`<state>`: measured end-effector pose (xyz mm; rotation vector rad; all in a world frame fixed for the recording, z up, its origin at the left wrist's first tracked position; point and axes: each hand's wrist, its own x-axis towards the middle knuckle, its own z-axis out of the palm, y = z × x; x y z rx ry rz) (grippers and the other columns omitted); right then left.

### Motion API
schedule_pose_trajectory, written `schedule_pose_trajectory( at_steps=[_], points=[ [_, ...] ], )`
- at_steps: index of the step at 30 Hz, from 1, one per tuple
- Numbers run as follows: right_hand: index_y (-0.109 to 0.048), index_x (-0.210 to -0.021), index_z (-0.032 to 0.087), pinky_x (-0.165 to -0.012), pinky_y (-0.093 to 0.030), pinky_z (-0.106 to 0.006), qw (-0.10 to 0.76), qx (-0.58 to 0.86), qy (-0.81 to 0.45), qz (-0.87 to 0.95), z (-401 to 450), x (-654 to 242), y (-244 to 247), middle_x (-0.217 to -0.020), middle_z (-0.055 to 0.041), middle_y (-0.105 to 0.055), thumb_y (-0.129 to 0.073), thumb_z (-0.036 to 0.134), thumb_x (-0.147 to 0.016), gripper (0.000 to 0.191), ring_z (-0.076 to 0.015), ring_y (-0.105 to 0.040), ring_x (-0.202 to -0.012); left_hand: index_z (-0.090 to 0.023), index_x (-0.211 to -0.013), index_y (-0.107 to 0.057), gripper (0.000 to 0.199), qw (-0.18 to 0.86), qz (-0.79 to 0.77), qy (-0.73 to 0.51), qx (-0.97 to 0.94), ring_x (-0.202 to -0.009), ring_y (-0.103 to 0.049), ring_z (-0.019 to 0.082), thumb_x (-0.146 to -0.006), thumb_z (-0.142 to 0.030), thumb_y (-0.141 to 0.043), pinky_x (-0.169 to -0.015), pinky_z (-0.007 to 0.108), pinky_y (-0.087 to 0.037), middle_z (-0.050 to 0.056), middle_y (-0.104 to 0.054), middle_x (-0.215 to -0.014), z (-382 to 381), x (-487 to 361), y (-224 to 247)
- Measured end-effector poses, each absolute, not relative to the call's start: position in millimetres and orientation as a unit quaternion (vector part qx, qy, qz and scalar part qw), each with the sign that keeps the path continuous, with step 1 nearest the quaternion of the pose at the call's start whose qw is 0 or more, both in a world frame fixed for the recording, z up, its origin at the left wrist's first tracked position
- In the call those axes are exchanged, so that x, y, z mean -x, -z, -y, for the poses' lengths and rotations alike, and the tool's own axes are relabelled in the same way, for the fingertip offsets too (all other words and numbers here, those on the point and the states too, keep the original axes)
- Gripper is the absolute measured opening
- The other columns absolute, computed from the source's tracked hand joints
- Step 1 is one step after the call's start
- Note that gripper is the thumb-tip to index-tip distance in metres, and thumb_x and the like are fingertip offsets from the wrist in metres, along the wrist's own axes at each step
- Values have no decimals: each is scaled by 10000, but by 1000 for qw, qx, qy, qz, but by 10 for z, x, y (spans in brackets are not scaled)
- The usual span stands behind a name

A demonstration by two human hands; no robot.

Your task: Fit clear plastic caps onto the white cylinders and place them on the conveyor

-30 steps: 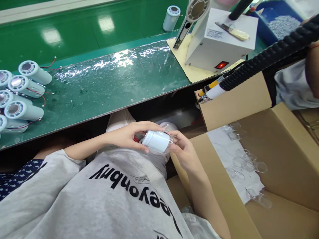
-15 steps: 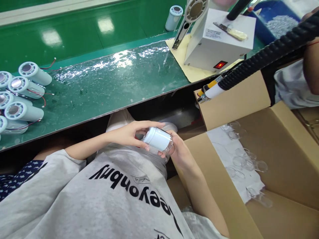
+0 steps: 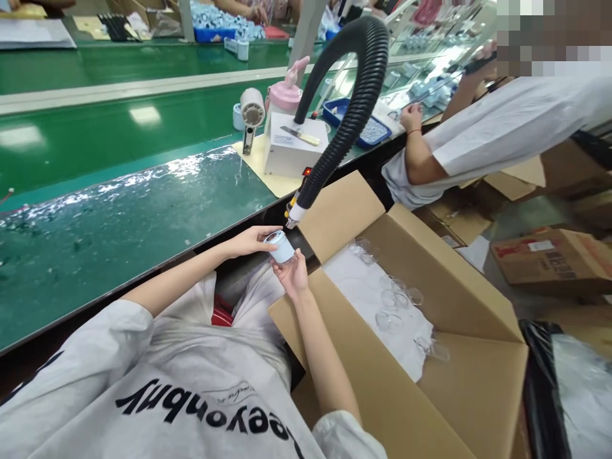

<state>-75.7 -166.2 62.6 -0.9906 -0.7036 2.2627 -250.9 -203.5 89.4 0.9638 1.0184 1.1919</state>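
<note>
Between my two hands is a light-blue cylindrical housing (image 3: pixel 281 247), held in front of the bench edge. A clear plastic part surrounds its lower end. My left hand (image 3: pixel 252 242) grips its upper end from the left, thumb and fingers closed round the rim. From below and to the right, my right hand (image 3: pixel 294 275) is closed on the clear lower end. Just above the housing hangs the nozzle (image 3: pixel 295 215) of a black flexible hose (image 3: pixel 366 83); I see a small gap between them.
An open cardboard box (image 3: pixel 471 376) stands at my right, with several clear plastic cups (image 3: pixel 394 296) on white sheeting. On the green bench (image 3: pixel 191 210) are a white machine box (image 3: pixel 291 153), a handheld fan-like device (image 3: pixel 252 108) and a pink bottle (image 3: pixel 285 95). A co-worker's arm (image 3: pixel 425 159) is at right.
The view has swung right and up, so the group of housings on the left is out of sight. My hands have tipped the held housing more upright and it is nearer the nozzle.
</note>
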Motion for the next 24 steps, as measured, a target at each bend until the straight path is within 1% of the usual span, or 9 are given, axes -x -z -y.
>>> schedule_pose_trajectory(
  at_steps=[2, 5, 8, 10, 14, 16, 18, 21, 24],
  points=[
    [-644, -938, 204, -458, -502, -196, 293, 366, -846, 255, 1607, 764, -623, -726, -30, -725, -488, 483, -990, 323, -145, -663, -569, -105, -1296, -703, 824, 606, -440, -507, -428, -1294, -625, 349, -576, -397, -977, -1193, 545, -368, 185, -704, -1330, 1940, 2516, -915],
    [-649, -924, 203, -458, -502, -190, 296, 366, -848, 245, 1578, 783, -646, -720, -26, -726, -477, 494, -1006, 348, -137, -660, -560, -107, -1260, -716, 778, 603, -440, -502, -437, -1325, -601, 347, -590, -409, -972, -1200, 523, -362, 185, -687, -1357, 1885, 2540, -938],
    [-658, -919, 193, -464, -511, -191, 284, 368, -852, 241, 1587, 803, -696, -716, -30, -730, -428, 479, -1038, 386, -134, -663, -558, -119, -1243, -710, 764, 599, -443, -501, -441, -1343, -588, 331, -584, -396, -979, -1206, 492, -360, 183, -672, -1374, 1920, 2578, -957],
    [-663, -922, 188, -446, -501, -189, 266, 368, -857, 244, 1617, 797, -737, -700, -31, -726, -431, 481, -1046, 395, -132, -650, -531, -133, -1248, -693, 765, 599, -449, -497, -439, -1325, -602, 315, -584, -378, -981, -1182, 477, -391, 184, -658, -1389, 2002, 2606, -976],
    [-681, -929, 152, -409, -483, -191, 213, 362, -870, 257, 1743, 694, -829, -669, -59, -725, -501, 497, -1030, 403, -134, -624, -476, -174, -1252, -652, 715, 604, -445, -481, -453, -1257, -646, 280, -624, -303, -968, -1070, 433, -502, 184, -615, -1437, 2308, 2643, -1041],
    [-677, -934, 142, -413, -499, -196, 177, 353, -874, 283, 1826, 602, -890, -670, -72, -731, -549, 509, -1011, 396, -134, -619, -460, -204, -1255, -639, 683, 598, -426, -478, -482, -1254, -651, 264, -650, -245, -952, -1050, 407, -520, 166, -613, -1441, 2494, 2636, -1088],
    [-660, -916, 149, -426, -517, -198, 139, 337, -873, 323, 1909, 506, -968, -661, -70, -729, -597, 539, -984, 401, -132, -622, -459, -232, -1277, -634, 688, 579, -414, -478, -515, -1275, -642, 258, -662, -199, -941, -1066, 399, -516, 143, -624, -1428, 2668, 2610, -1145],
    [-648, -866, 148, -422, -517, -188, 88, 318, -870, 365, 2025, 398, -1114, -631, -63, -711, -613, 633, -949, 493, -127, -625, -458, -254, -1323, -645, 700, 540, -418, -472, -558, -1306, -622, 274, -684, -210, -927, -1081, 409, -515, 130, -629, -1417, 2880, 2550, -1249],
    [-651, -860, 136, -388, -488, -182, 43, 318, -871, 371, 2125, 352, -1248, -604, -63, -687, -534, 717, -952, 600, -119, -600, -426, -257, -1327, -670, 622, 495, -434, -457, -597, -1326, -600, 289, -745, -267, -888, -1045, 398, -541, 140, -611, -1430, 3040, 2487, -1360]
  ],
)
